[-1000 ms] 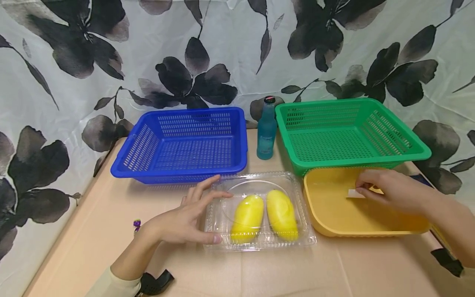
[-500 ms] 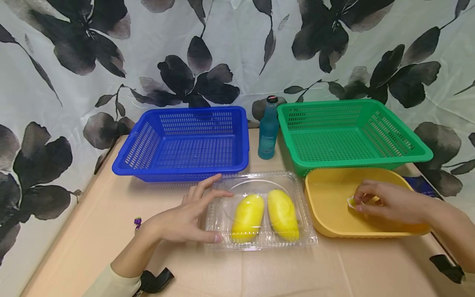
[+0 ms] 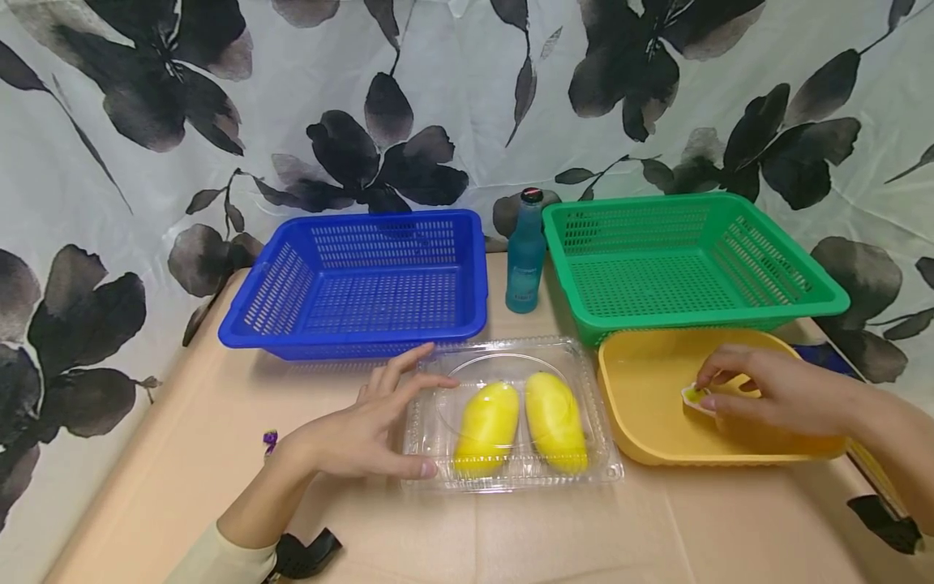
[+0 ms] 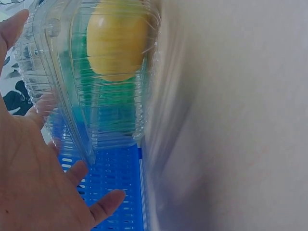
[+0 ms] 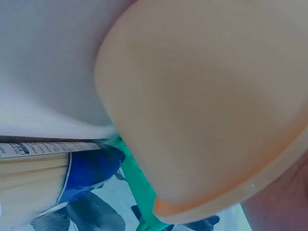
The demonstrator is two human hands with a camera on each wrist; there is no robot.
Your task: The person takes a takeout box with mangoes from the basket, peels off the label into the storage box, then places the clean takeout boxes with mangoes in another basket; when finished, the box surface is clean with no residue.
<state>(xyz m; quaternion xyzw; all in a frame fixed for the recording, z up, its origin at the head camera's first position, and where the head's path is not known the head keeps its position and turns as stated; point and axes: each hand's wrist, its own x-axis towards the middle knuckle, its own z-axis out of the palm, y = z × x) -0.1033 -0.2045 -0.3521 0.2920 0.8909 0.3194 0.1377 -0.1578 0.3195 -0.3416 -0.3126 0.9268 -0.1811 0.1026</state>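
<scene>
Tabletop (image 3: 569,535): we see a pale peach surface, faintly creased, shadowed under the baskets.
Backdrop (image 3: 467,105): we face whitish cloth with dark flowers, hanging behind the tabletop and down its left side.
Baskets: we find the blue basket (image 3: 387,300) left and the green basket (image 3: 642,280) right, the bottle (image 3: 525,264) upright between them.
Box (image 3: 569,353): clear, in front of the bottle; we see two yellow fruits (image 3: 487,430) inside.
Left hand (image 3: 357,434): we see its fingers spread at the box's left side.
Tray (image 3: 642,438): yellow, just beside the box, in front of the green basket.
Right hand (image 3: 766,393): its fingers pinch a small yellow-and-white piece (image 3: 696,396) over the tray; we cannot tell whether the piece touches it.
Pack (image 3: 828,359): blue, by the tray's right side, partly hidden from us.
</scene>
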